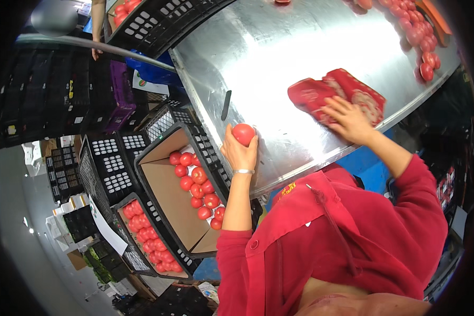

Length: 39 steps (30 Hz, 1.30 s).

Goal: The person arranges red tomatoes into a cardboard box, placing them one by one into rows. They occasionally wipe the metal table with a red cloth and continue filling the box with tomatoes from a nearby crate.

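A red tomato (243, 134) rests in the curled fingers of my left hand (237, 150), above the near left part of a shiny metal table (205, 71). My right hand (347, 120) lies spread on a red patterned cloth (320, 93) on the table; whether its fingers grip the cloth is unclear. A dark flat strip (226, 105) lies just beyond my left hand. More tomatoes (426, 71) are heaped along the far right of the table. Left of the table stands a black plastic crate (142, 173) lined with cardboard, with tomatoes (199, 175) along its table side.
Another crate with tomatoes (154, 241) stands lower left. Stacked black crates (43, 87) and a purple crate (120, 94) fill the upper left, behind a metal rail (102, 47). Another person's hand (96, 51) hangs there. An orange container edge (434, 19) borders the heap.
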Motion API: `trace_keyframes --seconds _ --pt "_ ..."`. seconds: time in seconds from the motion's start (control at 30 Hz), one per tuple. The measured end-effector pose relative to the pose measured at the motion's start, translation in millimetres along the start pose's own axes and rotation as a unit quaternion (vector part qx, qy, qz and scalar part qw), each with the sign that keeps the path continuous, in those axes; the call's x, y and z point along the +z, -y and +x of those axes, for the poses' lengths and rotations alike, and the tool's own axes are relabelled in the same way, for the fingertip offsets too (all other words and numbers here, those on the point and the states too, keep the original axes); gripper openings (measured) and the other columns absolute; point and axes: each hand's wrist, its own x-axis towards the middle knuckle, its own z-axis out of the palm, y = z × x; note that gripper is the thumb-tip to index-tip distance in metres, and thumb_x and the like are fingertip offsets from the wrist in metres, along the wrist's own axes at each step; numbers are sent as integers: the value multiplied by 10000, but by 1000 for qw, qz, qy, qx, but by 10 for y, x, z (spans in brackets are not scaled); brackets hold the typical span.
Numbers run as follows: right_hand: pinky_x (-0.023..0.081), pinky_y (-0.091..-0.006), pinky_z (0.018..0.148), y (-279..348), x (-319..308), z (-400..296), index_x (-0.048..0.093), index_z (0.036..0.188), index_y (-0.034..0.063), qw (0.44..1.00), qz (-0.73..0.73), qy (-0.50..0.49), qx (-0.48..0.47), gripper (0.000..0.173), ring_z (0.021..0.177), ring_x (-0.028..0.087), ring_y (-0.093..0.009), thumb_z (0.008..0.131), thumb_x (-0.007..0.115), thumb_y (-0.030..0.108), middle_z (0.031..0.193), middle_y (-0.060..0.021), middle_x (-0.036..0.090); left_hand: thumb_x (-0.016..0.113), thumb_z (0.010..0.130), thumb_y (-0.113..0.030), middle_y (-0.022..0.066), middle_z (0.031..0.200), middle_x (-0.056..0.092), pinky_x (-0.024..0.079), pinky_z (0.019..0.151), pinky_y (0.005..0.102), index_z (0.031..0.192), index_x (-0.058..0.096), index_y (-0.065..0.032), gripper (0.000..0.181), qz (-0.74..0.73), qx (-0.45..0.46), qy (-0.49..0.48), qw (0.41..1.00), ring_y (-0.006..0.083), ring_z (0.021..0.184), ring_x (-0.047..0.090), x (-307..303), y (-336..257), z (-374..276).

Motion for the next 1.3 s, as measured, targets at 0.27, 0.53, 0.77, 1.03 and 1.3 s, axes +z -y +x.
trace_keyframes --seconds 0.27,0.53,0.77,1.03,1.3 --pt "415 -467 1025 35 205 169 510 1378 110 991 -66 -99 -65 507 1218 457 -385 912 584 296 1420 -133 471 625 950 -314 129 1140 623 493 809 297 1238 492 -6 442 -616 -264 -25 741 231 1020 629 -447 403 -524" --pt "448 -455 916 1815 936 2140 572 1310 182 960 34 -183 -207 424 1181 485 -336 949 505 395 1339 -72 541 458 957 -584 249 1152 639 561 734 340 1278 516 -4 665 -723 -308 -9 619 320 931 685 -921 507 -986" --pt "427 -461 947 1911 1043 1432 602 1284 220 936 69 -120 -324 389 1204 480 -297 928 539 364 1340 -43 551 536 937 -551 201 1181 629 544 750 338 1306 494 -19 650 -708 -294 -41 640 313 1014 657 -890 599 -1233" --pt "449 -439 947 1055 597 460 637 1234 162 937 130 12 -325 370 1184 511 -293 899 617 318 1305 -71 575 572 941 -485 177 1154 645 530 712 337 1285 512 -26 576 -741 -280 -27 610 302 981 664 -927 627 -1224" --pt "416 -447 1052 -85 -242 -101 455 1431 143 950 79 208 -219 689 1327 398 -347 791 709 110 1474 -116 408 551 929 -550 214 1184 627 543 699 351 1336 477 -41 655 -749 -282 -37 599 319 989 665 -1149 769 -1450"
